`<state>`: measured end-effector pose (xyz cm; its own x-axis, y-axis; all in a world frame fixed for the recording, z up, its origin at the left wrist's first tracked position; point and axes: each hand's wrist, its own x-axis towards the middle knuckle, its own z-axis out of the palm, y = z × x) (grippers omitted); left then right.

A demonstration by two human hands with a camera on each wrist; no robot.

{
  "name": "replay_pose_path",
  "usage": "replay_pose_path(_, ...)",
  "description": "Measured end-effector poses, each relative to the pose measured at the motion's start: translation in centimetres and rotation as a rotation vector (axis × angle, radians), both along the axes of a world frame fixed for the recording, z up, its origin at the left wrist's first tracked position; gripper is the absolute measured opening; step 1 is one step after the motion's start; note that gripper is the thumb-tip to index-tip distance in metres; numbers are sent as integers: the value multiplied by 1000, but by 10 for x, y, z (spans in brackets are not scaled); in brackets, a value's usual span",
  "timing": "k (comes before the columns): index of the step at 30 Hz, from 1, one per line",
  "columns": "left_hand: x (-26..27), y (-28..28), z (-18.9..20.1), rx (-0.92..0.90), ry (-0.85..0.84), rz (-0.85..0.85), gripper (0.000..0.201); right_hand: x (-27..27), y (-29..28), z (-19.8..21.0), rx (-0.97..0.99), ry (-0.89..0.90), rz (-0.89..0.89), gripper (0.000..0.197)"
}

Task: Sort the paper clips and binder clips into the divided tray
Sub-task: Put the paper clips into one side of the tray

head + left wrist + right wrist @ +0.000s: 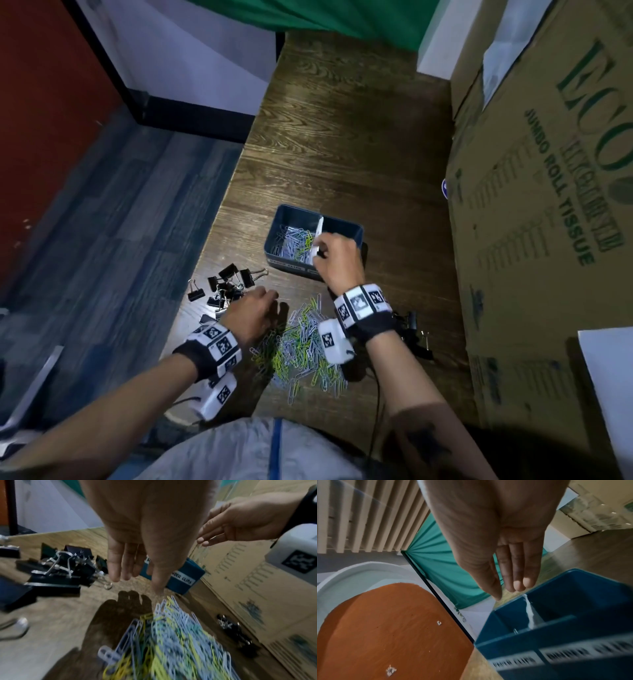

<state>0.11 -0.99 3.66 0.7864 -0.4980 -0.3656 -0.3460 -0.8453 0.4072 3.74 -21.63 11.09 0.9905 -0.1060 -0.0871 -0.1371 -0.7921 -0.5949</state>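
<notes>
Beside a cardboard box [534, 219], the wooden table [342, 137] lies under both hands, left [251, 313] and right [337, 262], fingers straight.

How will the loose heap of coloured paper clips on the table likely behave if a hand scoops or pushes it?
The paper clip heap is many thin, separate wire loops, so it would probably spread and slide on the smooth wooden table rather than move as one. Clips lie crossed and tangled, so a scoop may lift clumps. Each looks light; some would likely drop from the grip.
</notes>
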Motion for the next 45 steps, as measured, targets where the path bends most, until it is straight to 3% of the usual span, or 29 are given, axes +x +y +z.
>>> replay_pose_path(2, -15, 3, -9, 77, 142, -3, 77, -26, -3, -17, 5, 94, 5, 16)
replay_pose_path(4, -29, 3, -18, 114, 246, -11, 87, -55, -8, -36, -2, 247, 0, 23)
replay_pose_path(8, -51, -7, -32, 120, 267, -45, 98, -100, -22, -74, -164, 612, 65, 84)
replay_pose_path(11, -57, -24, -40, 110, 209, -67, 98, -121, -16, -96, -215, 673, 109, 99)
replay_pose_path(16, -52, -40, -48, 66, 117, -106, 75, -142, 5, -111, -280, 428, 125, 79)
replay_pose_path(21, -41, -31, -43, -78, 98, -65, 26, -140, -1, -108, -195, 393, 42, 57)
replay_pose_path(23, -36, -25, -40, -94, 93, -55, 15, -137, -6, -100, -153, 413, 30, 52)
replay_pose_path(29, -20, -14, -18, -237, 58, -28, 10, -130, -17, -84, -132, 505, -45, 29)
replay_pose_path(35, 13, -14, 36, -393, -127, -14, 10, -121, -25, -70, -127, 554, -48, 18)
replay_pose_path(40, 69, -30, 75, -473, -290, 54, 15, -111, -26, -50, -91, 503, -14, 11)
replay_pose_path(45, 113, -49, 77, -484, -317, 189, 18, -89, -25, -11, -48, 339, 6, 8)
